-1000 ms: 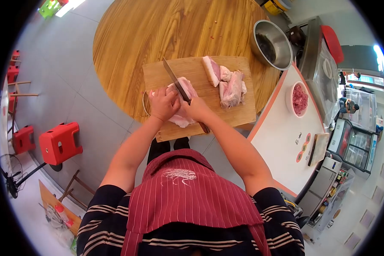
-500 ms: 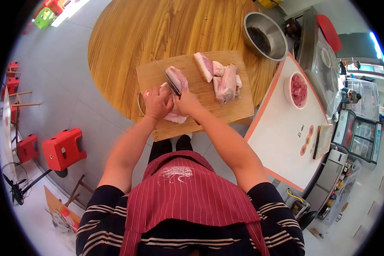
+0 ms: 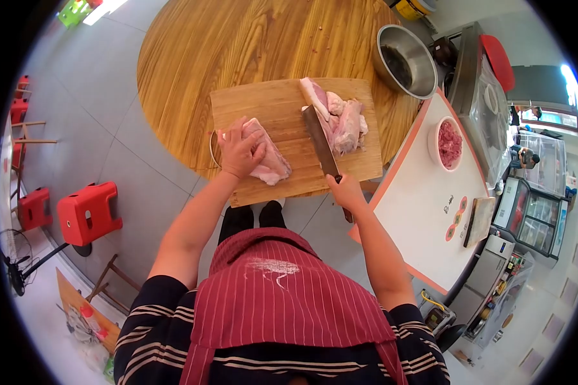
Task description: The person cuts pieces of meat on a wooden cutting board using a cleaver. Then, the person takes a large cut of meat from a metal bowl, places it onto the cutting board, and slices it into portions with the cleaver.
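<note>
My left hand (image 3: pixel 241 151) rests on a slab of pale pink meat (image 3: pixel 271 162) at the left of the wooden cutting board (image 3: pixel 282 96), its fingers spread over the near side. In my right hand (image 3: pixel 345 190) is the dark handle of a large knife (image 3: pixel 321 141). The blade points away from me, beside the pile of meat pieces (image 3: pixel 348 125) on the board's right. One strip of meat (image 3: pixel 315 95) lies at the top of that pile, near the knife tip.
The board lies on a round wooden table (image 3: pixel 237 38). A steel bowl (image 3: pixel 420 70) stands at its right edge. On the white table (image 3: pixel 417 212) is a bowl of minced meat (image 3: pixel 449 144). A red stool (image 3: pixel 90 215) stands at the left. Distant people appear at far right.
The knife and my right hand have moved right, from the left slab to the pile. My left hand has stayed at the slab. The pile's left side now has meat against the blade.
</note>
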{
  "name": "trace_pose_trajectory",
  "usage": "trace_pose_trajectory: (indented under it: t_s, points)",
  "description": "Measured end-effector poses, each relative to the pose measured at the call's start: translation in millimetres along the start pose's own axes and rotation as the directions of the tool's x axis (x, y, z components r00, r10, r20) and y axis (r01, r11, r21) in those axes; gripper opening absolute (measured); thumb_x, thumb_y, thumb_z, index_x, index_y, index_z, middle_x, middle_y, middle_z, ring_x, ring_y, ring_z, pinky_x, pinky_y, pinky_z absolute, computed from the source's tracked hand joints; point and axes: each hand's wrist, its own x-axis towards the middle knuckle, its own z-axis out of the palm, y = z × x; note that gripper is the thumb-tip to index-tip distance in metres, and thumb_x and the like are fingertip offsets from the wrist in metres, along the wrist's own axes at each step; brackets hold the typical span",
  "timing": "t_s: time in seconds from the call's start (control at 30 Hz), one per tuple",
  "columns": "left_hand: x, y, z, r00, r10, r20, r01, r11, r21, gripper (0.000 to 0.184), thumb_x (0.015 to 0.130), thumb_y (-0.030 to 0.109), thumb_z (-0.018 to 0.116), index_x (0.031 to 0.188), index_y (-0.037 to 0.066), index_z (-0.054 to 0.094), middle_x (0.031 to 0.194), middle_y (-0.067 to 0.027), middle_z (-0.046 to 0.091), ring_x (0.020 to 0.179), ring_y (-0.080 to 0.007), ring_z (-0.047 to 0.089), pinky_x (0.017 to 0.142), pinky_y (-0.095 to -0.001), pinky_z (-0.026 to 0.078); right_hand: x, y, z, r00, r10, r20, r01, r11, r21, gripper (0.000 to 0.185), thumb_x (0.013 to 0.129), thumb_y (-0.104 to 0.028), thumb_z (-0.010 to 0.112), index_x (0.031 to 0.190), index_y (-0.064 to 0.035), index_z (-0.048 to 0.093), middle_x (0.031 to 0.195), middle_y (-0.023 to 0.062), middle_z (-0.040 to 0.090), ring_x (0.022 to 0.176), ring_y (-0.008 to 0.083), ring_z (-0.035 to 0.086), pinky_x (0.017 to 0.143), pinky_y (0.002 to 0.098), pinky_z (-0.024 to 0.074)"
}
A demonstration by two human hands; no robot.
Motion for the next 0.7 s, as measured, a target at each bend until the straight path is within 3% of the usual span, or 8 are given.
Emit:
trace_pose_trajectory:
  t_s: [0.03, 0.07, 0.13, 0.2, 0.27, 0.33, 0.43, 0.7]
  points:
    - [0, 3, -3, 0.997, 0.022, -0.067, -0.021, 1.0, 0.013, 0.024, 0.068, 0.024, 0.063, 0.091, 0.02, 0.063, 0.111, -0.0042, 0.052, 0.104, -0.0249, 0.048, 0.092, -0.0573, 0.023, -8, -11, -10, 0.995, 0.069, 0.074, -0.074, 0.995, 0.067, 0.036, 0.081, -0.033, 0.053, 0.089, 0.0023, 0.059, 0.069, 0.0184, 0.059, 0.067, 0.0335, 0.058, 0.062, 0.0392, 0.0438]
    - [-1, 6, -4, 0.99, 0.045, -0.13, -0.042, 0.999, 0.026, 0.023, 0.069, 0.023, 0.062, 0.092, 0.018, 0.062, 0.111, -0.0041, 0.052, 0.104, -0.0248, 0.048, 0.092, -0.0564, 0.023, -14, -19, -12, 0.994, 0.073, 0.075, -0.078, 0.995, 0.064, 0.036, 0.081, -0.033, 0.053, 0.089, 0.0023, 0.059, 0.069, 0.0184, 0.059, 0.067, 0.0335, 0.058, 0.062, 0.0392, 0.0438]
    - [-5, -4, 2, 0.991, 0.011, -0.133, -0.009, 1.0, 0.018, 0.022, 0.07, 0.019, 0.062, 0.092, 0.016, 0.061, 0.108, -0.0046, 0.053, 0.102, -0.0252, 0.048, 0.091, -0.0528, 0.026, -22, -35, -8, 0.996, -0.07, 0.049, 0.068, 0.996, 0.052, 0.035, 0.082, -0.03, 0.053, 0.095, 0.0017, 0.058, 0.071, 0.0183, 0.059, 0.066, 0.0342, 0.057, 0.063, 0.0392, 0.0433]
    - [-10, -13, 8, 0.99, -0.021, -0.139, 0.024, 1.0, 0.019, 0.021, 0.071, 0.016, 0.061, 0.092, 0.013, 0.059, 0.106, -0.0051, 0.053, 0.1, -0.0256, 0.049, 0.091, -0.0491, 0.029, -33, -63, -1, 0.992, -0.109, 0.063, 0.105, 0.992, 0.07, 0.035, 0.082, -0.03, 0.053, 0.097, 0.0011, 0.057, 0.074, 0.019, 0.06, 0.068, 0.0349, 0.058, 0.064, 0.0398, 0.0438]
    - [-10, -21, 11, 0.991, -0.015, -0.134, -0.003, 0.991, -0.136, 0.022, 0.07, 0.01, 0.062, 0.091, 0.009, 0.057, 0.1, -0.0062, 0.055, 0.095, -0.0266, 0.051, 0.086, -0.0419, 0.035, -35, -77, 17, 0.985, -0.154, 0.075, 0.147, 0.985, 0.092, 0.035, 0.082, -0.03, 0.053, 0.099, 0.0004, 0.057, 0.076, 0.0196, 0.06, 0.071, 0.0356, 0.058, 0.065, 0.0404, 0.0442]
    - [-7, -17, 8, 0.989, -0.015, -0.149, -0.005, 0.991, -0.134, 0.023, 0.068, 0.009, 0.062, 0.09, 0.009, 0.057, 0.098, -0.0062, 0.055, 0.092, -0.0269, 0.051, 0.084, -0.0406, 0.036, -34, -75, 37, 0.96, -0.28, -0.007, 0.28, 0.958, 0.056, 0.035, 0.082, -0.03, 0.053, 0.098, 0.0005, 0.057, 0.079, 0.0208, 0.061, 0.076, 0.0379, 0.059, 0.068, 0.0427, 0.0451]
    - [-5, -12, 6, 0.986, -0.019, -0.167, -0.004, 0.99, -0.138, 0.023, 0.066, 0.007, 0.064, 0.089, 0.009, 0.057, 0.095, -0.0057, 0.056, 0.089, -0.027, 0.052, 0.081, -0.0398, 0.037, -38, -82, 39, 0.965, -0.246, 0.086, 0.25, 0.968, -0.029, 0.035, 0.082, -0.03, 0.053, 0.098, 0.0012, 0.055, 0.081, 0.0224, 0.061, 0.08, 0.0392, 0.058, 0.071, 0.0447, 0.0454]
    - [-2, -9, 2, 0.987, 0.002, -0.158, -0.016, 0.996, -0.085, 0.022, 0.064, 0.007, 0.064, 0.085, 0.009, 0.057, 0.092, -0.0032, 0.056, 0.087, -0.0246, 0.052, 0.08, -0.0392, 0.036, -46, -73, 34, 0.966, -0.218, 0.138, 0.24, 0.956, -0.168, 0.035, 0.084, -0.029, 0.051, 0.1, 0.0019, 0.052, 0.081, 0.0236, 0.061, 0.08, 0.0396, 0.058, 0.07, 0.0455, 0.0452]
